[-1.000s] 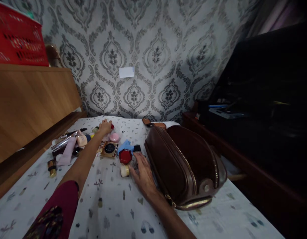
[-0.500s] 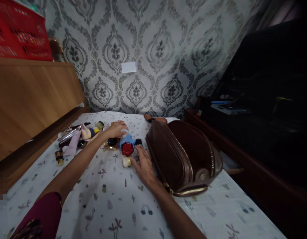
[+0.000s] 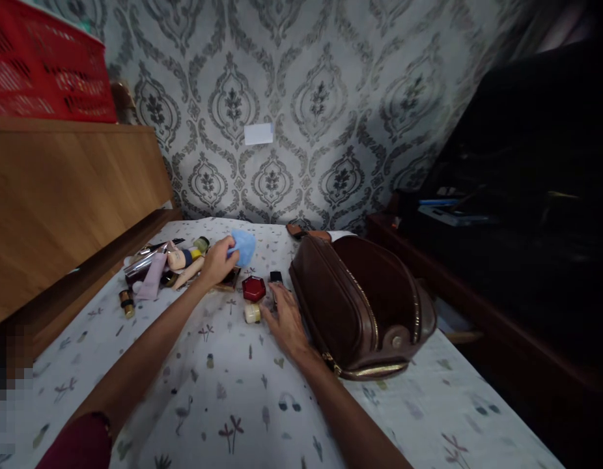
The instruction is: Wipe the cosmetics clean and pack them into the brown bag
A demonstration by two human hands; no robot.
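Note:
Between the thumb and fingers of my left hand [image 3: 218, 262] is a soft light blue cloth [image 3: 243, 247], lifted just above the sheet. Under and beside that hand lies a flat compact [image 3: 230, 281], partly covered. My right hand [image 3: 286, 319] rests on the sheet with its fingers stretched out. Its fingertips are at a small black-capped bottle [image 3: 276, 277], which they partly hide. Close to its thumb stands a small cream jar [image 3: 252, 314]. A red hexagonal case [image 3: 253, 288] lies just behind the jar. To the right sits a brown leather toiletry bag [image 3: 331, 306], its top unzipped.
Several cosmetics lie heaped at left, among them a pink tube [image 3: 153, 276], a beige bottle [image 3: 179, 259] and a gold-and-black small bottle [image 3: 127, 303]. A wooden cabinet [image 3: 77, 208] with a red basket [image 3: 52, 71] borders the left. Dark furniture [image 3: 526, 195] stands at right.
My left hand has closed on the blue cloth and raised it up and back from beside the red case. My right hand stays in nearly the same place. The view has shifted slightly.

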